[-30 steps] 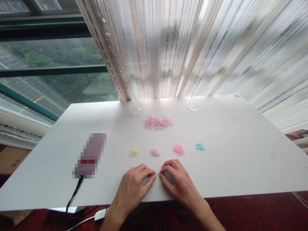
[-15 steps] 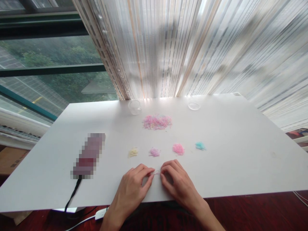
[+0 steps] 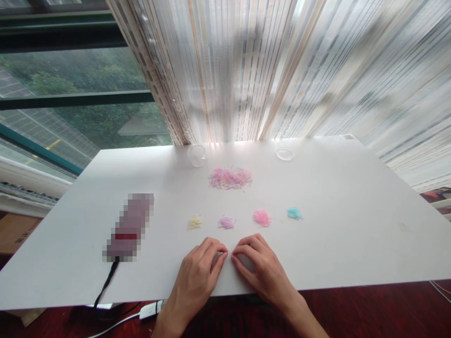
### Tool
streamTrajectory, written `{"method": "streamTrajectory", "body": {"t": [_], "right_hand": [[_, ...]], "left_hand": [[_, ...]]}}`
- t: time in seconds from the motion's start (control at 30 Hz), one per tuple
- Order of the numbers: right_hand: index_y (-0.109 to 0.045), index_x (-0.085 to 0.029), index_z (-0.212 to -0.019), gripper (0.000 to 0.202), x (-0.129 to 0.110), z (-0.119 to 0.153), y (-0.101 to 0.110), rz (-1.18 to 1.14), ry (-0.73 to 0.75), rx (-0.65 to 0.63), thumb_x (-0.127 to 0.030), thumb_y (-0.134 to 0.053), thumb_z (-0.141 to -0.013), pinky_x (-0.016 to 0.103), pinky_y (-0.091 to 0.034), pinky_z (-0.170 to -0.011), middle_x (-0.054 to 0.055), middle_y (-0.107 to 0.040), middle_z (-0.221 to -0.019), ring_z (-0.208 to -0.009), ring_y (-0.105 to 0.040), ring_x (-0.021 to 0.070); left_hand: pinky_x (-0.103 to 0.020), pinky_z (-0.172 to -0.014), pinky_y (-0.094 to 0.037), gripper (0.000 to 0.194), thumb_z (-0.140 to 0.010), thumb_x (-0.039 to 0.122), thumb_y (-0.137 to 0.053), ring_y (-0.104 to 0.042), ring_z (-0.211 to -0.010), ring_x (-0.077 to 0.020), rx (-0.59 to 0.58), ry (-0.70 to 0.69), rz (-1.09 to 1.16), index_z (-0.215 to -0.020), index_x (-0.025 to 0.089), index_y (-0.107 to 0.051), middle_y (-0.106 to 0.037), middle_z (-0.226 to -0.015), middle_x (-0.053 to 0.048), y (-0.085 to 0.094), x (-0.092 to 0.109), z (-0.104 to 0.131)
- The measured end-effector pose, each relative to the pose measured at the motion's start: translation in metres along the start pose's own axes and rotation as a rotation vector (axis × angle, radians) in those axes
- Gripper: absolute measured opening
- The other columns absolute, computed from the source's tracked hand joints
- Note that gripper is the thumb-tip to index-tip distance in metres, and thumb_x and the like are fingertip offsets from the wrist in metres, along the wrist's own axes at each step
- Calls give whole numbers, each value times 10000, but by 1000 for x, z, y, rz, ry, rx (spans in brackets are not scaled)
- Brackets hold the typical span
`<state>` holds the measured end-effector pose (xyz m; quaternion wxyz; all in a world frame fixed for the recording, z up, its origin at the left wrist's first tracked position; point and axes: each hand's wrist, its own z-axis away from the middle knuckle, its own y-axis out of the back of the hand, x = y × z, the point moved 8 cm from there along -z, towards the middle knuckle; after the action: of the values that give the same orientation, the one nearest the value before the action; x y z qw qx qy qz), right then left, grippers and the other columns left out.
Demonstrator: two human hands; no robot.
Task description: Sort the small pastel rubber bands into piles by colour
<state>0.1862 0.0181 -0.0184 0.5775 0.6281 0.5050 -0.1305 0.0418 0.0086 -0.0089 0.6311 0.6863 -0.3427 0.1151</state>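
Note:
Near the front edge of the white table, my left hand [image 3: 199, 267] pinches thumb and fingertips together. My right hand [image 3: 260, 265] faces it, also pinched, a small gap apart; what either holds is too small to make out. Beyond the hands lie four small piles of thin strands in a row: pale yellow [image 3: 195, 222], lilac [image 3: 227, 222], pink [image 3: 261, 218] and turquoise [image 3: 294, 213]. Farther back is a larger mixed pile [image 3: 230, 178], mostly pink and lilac.
A clear round container [image 3: 197, 156] and a clear lid [image 3: 285, 154] stand at the back of the white table [image 3: 352, 225]. A pixelated object [image 3: 130, 225] with a black strap lies at left. Curtains hang behind; a white power strip [image 3: 151, 310] is below the front edge.
My fingertips have come closer together. The right thumb and fingers have closed into a pinch, and the lilac strands seen between the hands no longer show clearly.

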Motion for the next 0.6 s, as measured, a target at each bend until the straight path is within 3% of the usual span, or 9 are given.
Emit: {"method": "streamTrajectory", "body": {"t": [0.33, 0.6], "right_hand": [[-654, -224, -998, 145, -1, 1, 5, -43, 25, 45, -87, -615, -975, 383, -569, -793, 58, -669, -973, -913, -623, 226], [-648, -235, -993, 162, 0, 2, 4, -17, 15, 40, -81, -611, -962, 377, -571, -786, 58, -672, -971, -904, -631, 229]], "left_hand": [[-261, -637, -497, 139, -1020, 261, -559, -600, -627, -152, -29, 155, 196, -977, 234, -688, -677, -778, 15, -7, -7, 4], [-240, -607, -505, 99, -894, 161, -627, -573, -577, -134, 104, 171, 242, -922, 228, -693, -649, -715, 32, -8, -3, 3]]}}
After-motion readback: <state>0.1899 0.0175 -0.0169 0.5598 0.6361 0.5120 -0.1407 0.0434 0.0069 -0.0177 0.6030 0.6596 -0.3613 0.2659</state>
